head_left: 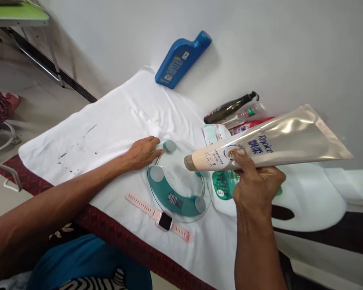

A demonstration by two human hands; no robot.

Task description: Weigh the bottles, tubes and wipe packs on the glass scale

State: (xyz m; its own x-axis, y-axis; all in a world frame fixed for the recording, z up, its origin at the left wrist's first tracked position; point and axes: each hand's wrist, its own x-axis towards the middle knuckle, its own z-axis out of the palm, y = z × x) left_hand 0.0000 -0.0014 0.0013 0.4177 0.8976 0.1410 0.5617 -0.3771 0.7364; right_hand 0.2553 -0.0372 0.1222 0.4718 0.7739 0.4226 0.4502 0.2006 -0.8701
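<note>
My right hand [257,187] grips a Rejoice hair conditioner tube [278,141], gold-silver with a pale cap end pointing left. The tube is held up over the right side of a round glass bathroom scale [165,193], whose display is lit with zeros. At the scale's left edge rests my left hand [143,151], fingers stretched out and apart, holding nothing; its fingertips are by a round foot of the scale. Just in front of the scale lies a smartwatch [165,221] with a pink strap.
A white cloth [109,117] covers the table. Against the wall stand a blue oil bottle [181,60], a dark green bottle [230,108] and a clear plastic bottle [245,114]. A large white jug [314,197] with a green label is at right. Another person's foot [12,100] shows far left.
</note>
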